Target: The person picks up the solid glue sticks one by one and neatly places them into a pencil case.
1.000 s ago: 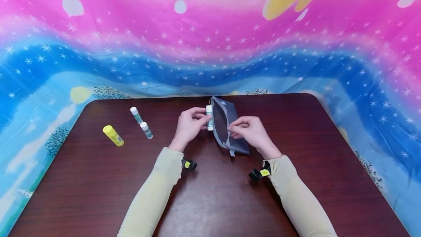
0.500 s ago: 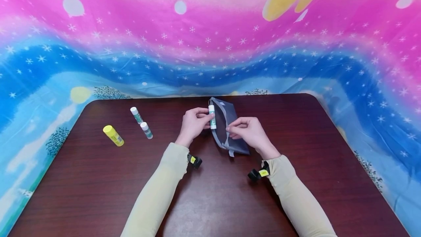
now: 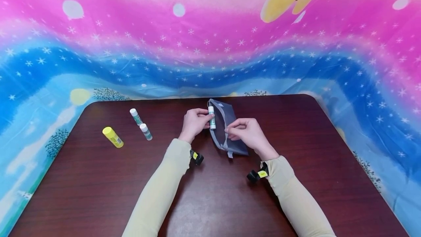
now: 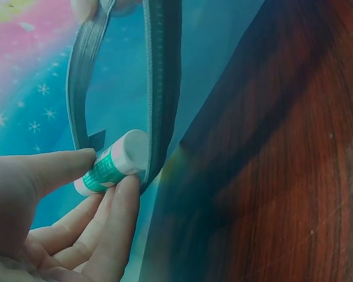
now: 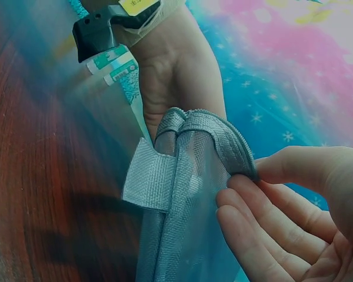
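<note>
Pinched between thumb and fingers of my left hand [image 3: 194, 123] is a white glue stick with a green label [image 4: 113, 164]. It stands at the near-left rim of a grey zippered mesh pouch [image 3: 238, 145], overlapping the mouth in the head view. The pouch's zipper is undone and its mouth gapes. My right hand [image 3: 246, 131] pinches the right edge of that mouth, seen as a zipper band [image 5: 223, 138] between thumb and fingers in the right wrist view. A fabric tab [image 5: 150, 179] sticks out at the pouch's end.
Left on the dark wooden table [image 3: 210, 200] lie two more small glue sticks, a farther one [image 3: 136, 117] and a nearer one [image 3: 146, 132], close together. A larger yellow glue stick [image 3: 113, 137] lies beside them. Behind the table hangs a colourful cloth [image 3: 197, 46].
My left hand has moved slightly right, bringing the glue stick from beside the pouch to over the left side of its mouth. My right hand keeps its pinch on the pouch's edge.
</note>
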`<state>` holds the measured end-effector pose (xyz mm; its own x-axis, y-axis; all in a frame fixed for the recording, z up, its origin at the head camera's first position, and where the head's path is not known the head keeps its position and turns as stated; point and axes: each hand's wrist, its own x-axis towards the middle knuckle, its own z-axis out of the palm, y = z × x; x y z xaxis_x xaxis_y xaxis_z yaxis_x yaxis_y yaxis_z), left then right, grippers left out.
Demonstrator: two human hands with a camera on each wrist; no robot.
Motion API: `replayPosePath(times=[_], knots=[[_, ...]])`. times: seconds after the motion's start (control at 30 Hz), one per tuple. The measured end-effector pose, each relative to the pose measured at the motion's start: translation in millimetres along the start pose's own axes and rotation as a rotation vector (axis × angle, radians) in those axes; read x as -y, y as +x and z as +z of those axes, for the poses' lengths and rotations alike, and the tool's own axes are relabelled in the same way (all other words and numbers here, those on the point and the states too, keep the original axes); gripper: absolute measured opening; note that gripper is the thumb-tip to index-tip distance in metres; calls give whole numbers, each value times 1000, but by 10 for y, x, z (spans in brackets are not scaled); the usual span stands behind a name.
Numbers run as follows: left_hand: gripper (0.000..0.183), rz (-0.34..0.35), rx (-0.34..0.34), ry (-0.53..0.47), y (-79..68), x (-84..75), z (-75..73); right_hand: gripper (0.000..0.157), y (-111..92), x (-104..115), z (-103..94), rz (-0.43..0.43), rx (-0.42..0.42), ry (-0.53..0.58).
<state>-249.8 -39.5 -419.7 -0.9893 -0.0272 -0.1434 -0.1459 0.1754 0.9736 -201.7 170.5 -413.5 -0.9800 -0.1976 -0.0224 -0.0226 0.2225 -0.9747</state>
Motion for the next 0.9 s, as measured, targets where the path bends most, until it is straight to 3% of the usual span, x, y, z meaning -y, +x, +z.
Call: replayPosePath(times=[0.6,0.9], knots=[[32,-28,-15,7,81,80,16,15,5,-28,82,32,20,53],[33,-19,-16,-10,43,93,-41,16,-5,-27,78,30,6,82]])
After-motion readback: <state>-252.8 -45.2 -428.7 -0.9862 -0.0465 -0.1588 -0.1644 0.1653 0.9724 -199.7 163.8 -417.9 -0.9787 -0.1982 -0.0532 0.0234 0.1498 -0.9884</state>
